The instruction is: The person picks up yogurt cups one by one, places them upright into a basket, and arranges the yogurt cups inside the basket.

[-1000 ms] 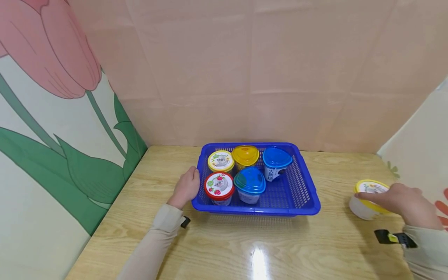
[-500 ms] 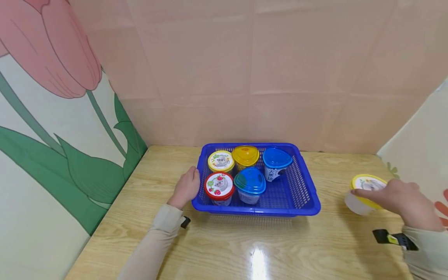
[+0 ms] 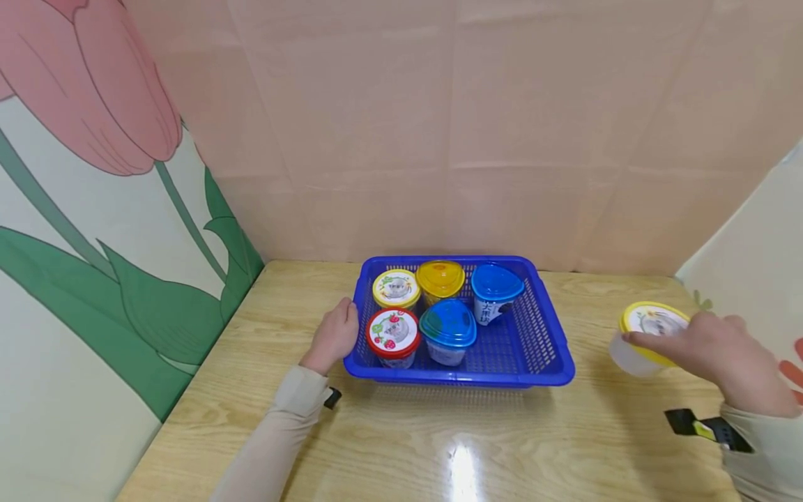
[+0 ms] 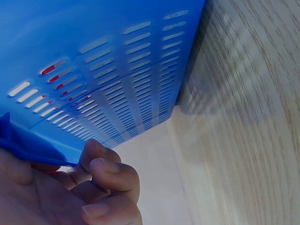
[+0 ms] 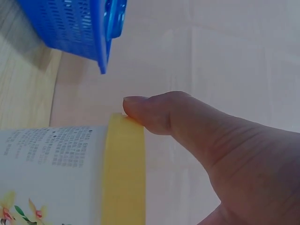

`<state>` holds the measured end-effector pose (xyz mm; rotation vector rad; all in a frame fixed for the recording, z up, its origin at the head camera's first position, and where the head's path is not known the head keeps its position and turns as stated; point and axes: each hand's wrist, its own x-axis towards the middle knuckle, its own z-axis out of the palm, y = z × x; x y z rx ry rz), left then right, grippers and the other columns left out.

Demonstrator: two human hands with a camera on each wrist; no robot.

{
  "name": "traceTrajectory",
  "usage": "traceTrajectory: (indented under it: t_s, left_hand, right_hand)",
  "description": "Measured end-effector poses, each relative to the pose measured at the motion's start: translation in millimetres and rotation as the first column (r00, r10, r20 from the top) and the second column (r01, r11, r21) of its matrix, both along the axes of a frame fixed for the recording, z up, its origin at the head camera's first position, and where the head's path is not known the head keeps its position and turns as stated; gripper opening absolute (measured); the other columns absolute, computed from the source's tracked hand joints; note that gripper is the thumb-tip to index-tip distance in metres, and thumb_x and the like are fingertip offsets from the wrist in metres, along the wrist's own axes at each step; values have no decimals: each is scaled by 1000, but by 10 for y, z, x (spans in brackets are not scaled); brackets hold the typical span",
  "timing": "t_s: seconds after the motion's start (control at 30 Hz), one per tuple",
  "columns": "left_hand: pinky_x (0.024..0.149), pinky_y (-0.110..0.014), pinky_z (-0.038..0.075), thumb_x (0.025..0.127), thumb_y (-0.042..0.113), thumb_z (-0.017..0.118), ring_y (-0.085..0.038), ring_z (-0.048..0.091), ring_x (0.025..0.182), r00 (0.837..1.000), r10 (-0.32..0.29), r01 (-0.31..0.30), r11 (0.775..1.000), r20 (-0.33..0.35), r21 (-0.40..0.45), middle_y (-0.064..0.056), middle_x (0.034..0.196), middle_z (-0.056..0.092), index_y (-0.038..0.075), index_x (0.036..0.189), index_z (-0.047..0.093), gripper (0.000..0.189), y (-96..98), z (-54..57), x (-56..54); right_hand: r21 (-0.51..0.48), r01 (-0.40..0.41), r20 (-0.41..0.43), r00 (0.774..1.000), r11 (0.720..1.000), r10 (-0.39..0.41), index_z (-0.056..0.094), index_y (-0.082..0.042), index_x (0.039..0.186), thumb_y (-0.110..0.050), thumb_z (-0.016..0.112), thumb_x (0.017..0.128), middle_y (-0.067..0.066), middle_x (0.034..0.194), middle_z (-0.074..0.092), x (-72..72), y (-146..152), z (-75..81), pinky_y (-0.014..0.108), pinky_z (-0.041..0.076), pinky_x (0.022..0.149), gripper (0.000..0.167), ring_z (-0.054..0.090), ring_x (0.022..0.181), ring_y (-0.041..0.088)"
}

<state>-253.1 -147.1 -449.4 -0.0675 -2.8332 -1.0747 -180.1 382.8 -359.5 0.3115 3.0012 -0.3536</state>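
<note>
A blue plastic basket (image 3: 458,377) stands on the table, its left rim gripped by my left hand (image 3: 334,337). In the left wrist view the fingers (image 4: 115,176) curl under that rim. To the basket's right, my right hand (image 3: 730,359) holds a white tub with a yellow lid (image 3: 655,321), slightly tilted, above the table. The right wrist view has the thumb (image 5: 154,112) on the lid's edge; the other fingers are hidden. Inside the basket are a red-lidded tub (image 3: 393,333), another yellow-lidded tub (image 3: 396,288), a yellow-topped cup (image 3: 440,279) and two blue-topped cups (image 3: 448,323).
The basket's right end shows its bare slotted floor (image 3: 508,352). Wood-grain tabletop (image 3: 376,446) surrounds the basket. A pink cloth-like wall (image 3: 470,139) rises close behind it, and a side wall (image 3: 753,265) stands near my right hand.
My right hand has lifted the yellow-lidded tub a little and carried it slightly left, toward the basket. The left hand and the basket have stayed in place.
</note>
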Motion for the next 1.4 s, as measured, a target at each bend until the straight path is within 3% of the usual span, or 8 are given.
traceTrajectory:
  t_s: [0.2, 0.43, 0.67, 1.2, 1.4]
  left_hand:
    - [74, -51, 47, 107, 27, 30, -33, 61, 82, 1000, 2, -2, 1000, 1, -2, -17, 85, 58, 5, 102, 56, 35, 2, 9, 1]
    - [71, -49, 46, 107, 27, 29, -31, 57, 77, 1000, -3, 3, 1000, 5, -4, -16, 80, 55, 5, 99, 54, 34, 5, 13, 2]
    - [78, -53, 49, 107, 27, 30, -35, 63, 89, 1000, -2, 2, 1000, 1, -1, -19, 91, 61, 3, 107, 57, 36, 4, 16, 1]
    - [70, -48, 47, 107, 27, 30, -30, 58, 77, 1000, -4, 4, 1000, 5, -4, -15, 81, 56, 5, 100, 55, 34, 4, 7, -6]
    - [76, -51, 49, 107, 27, 29, -33, 63, 85, 1000, -3, 3, 1000, 6, -6, -18, 87, 60, 4, 106, 57, 36, 5, 23, 5]
  right_hand:
    - [17, -22, -60, 998, 1000, 23, 42, 27, 101, -75, 63, 79, 37, 83, 43, 16, -57, 52, 42, 41, 48, 107, 46, 74, 44]
    - [7, -18, -49, 999, 1000, 19, 44, 22, 99, -77, 63, 77, 34, 84, 42, 14, -109, 109, 43, 40, 48, 103, 46, 72, 41]
    - [-2, -19, -86, 996, 1000, 19, 50, 19, 99, -78, 66, 75, 35, 86, 43, 9, -154, 159, 45, 40, 48, 101, 47, 75, 41]
    - [-10, -20, -80, 997, 1000, 19, 42, 26, 110, -78, 66, 75, 37, 91, 37, 16, -314, 239, 45, 41, 47, 112, 49, 71, 41]
    - [-20, -27, -95, 995, 999, 25, 44, 24, 111, -78, 67, 74, 36, 93, 38, 8, -325, 238, 45, 40, 47, 111, 50, 72, 41]
